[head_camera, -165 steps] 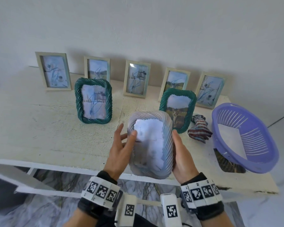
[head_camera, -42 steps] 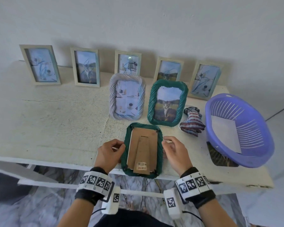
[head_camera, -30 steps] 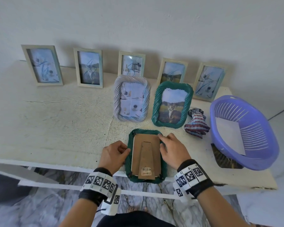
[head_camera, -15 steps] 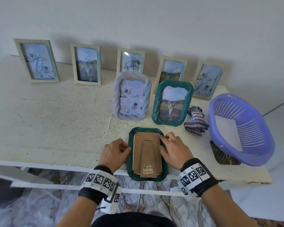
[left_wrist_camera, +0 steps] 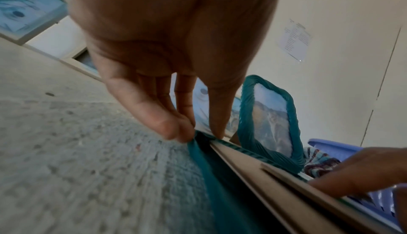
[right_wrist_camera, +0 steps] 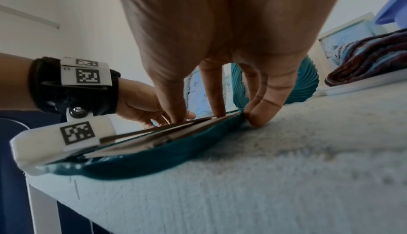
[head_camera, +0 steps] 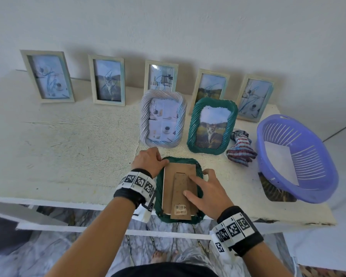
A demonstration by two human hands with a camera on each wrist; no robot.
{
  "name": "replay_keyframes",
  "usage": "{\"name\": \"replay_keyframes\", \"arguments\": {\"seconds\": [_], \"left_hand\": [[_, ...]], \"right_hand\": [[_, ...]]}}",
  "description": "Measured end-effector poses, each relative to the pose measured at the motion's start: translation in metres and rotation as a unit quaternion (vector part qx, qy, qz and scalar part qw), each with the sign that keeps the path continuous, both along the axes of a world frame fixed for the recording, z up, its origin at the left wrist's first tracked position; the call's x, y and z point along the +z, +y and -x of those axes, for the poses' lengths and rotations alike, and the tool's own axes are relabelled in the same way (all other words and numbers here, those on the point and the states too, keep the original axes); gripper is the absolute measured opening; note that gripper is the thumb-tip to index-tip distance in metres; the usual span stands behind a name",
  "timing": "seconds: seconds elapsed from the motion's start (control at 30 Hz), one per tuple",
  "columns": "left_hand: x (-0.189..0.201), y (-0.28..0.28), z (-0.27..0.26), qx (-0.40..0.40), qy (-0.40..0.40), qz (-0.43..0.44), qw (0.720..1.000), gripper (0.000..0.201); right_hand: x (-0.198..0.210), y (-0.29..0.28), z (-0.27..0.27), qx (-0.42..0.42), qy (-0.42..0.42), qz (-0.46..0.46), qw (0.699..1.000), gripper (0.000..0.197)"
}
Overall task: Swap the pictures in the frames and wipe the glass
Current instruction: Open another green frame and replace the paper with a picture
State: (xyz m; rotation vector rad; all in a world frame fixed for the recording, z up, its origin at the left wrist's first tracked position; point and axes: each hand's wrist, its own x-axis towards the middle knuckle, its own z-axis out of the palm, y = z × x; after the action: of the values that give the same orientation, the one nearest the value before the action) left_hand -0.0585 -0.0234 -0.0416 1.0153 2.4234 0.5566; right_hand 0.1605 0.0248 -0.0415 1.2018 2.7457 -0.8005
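Both hands worked at the green frame lying face down at the lower middle of the head view, its near end hanging over the edge of the white table. Left hand, fingers curled, pinched the frame's upper left corner; in the left wrist view the fingertips met at the green rim, but what they gripped beneath was hidden. Right hand lay spread and relaxed on the cardboard back, fingers straight, pressing the stand flap; its outer fingers curled down past the frame's right rim to the table. The glass and picture faced down, out of sight.

Just above stood a grey frame and a second green frame holding a cat picture. To the right lay a striped cloth, and beside it a purple basket holding a white sheet. Five pale frames leaned along the wall in the upper part of the frame, their pictures too faint to read.
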Motion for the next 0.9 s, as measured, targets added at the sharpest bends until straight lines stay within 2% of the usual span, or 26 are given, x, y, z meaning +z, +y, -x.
{"name": "replay_keyframes", "arguments": {"seconds": [0.1, 0.23, 0.3, 0.37, 0.43, 0.5, 0.57, 0.7, 0.9], "left_hand": [[-0.004, 0.0, 0.003, -0.014, 0.006, -0.012, 1.0, 0.023], [-0.008, -0.006, 0.009, -0.021, -0.042, -0.04, 0.998, 0.018], [-0.007, -0.014, 0.007, -0.048, -0.044, -0.048, 0.997, 0.02], [-0.007, -0.027, 0.002, -0.084, -0.017, -0.034, 0.996, 0.04], [-0.01, -0.043, -0.007, -0.115, 0.016, -0.023, 0.993, 0.069], [-0.015, -0.059, -0.015, -0.132, 0.015, -0.024, 0.991, 0.101], [-0.022, -0.069, -0.024, -0.14, 0.01, -0.025, 0.99, 0.118], [-0.038, -0.076, -0.036, -0.155, 0.039, -0.021, 0.987, 0.127], [-0.044, -0.077, -0.039, -0.149, 0.067, -0.04, 0.986, 0.133]], "right_hand": [[-0.001, -0.001, 0.0, 0.0, 0.002, -0.002, 1.0, 0.059], [-0.001, -0.002, 0.001, -0.003, 0.0, -0.004, 1.0, 0.059], [-0.001, -0.001, 0.0, -0.003, -0.003, -0.001, 1.0, 0.059], [-0.002, -0.002, -0.002, -0.001, -0.004, 0.0, 1.0, 0.058], [-0.001, -0.003, -0.008, -0.001, 0.004, -0.017, 1.0, 0.054], [-0.001, -0.007, -0.016, 0.005, 0.041, -0.037, 0.998, 0.042], [-0.002, -0.011, -0.027, 0.032, 0.092, -0.034, 0.995, 0.029], [-0.011, -0.018, -0.049, 0.092, 0.126, -0.023, 0.987, 0.023], [-0.015, -0.022, -0.054, 0.135, 0.119, -0.042, 0.983, 0.036]]}}
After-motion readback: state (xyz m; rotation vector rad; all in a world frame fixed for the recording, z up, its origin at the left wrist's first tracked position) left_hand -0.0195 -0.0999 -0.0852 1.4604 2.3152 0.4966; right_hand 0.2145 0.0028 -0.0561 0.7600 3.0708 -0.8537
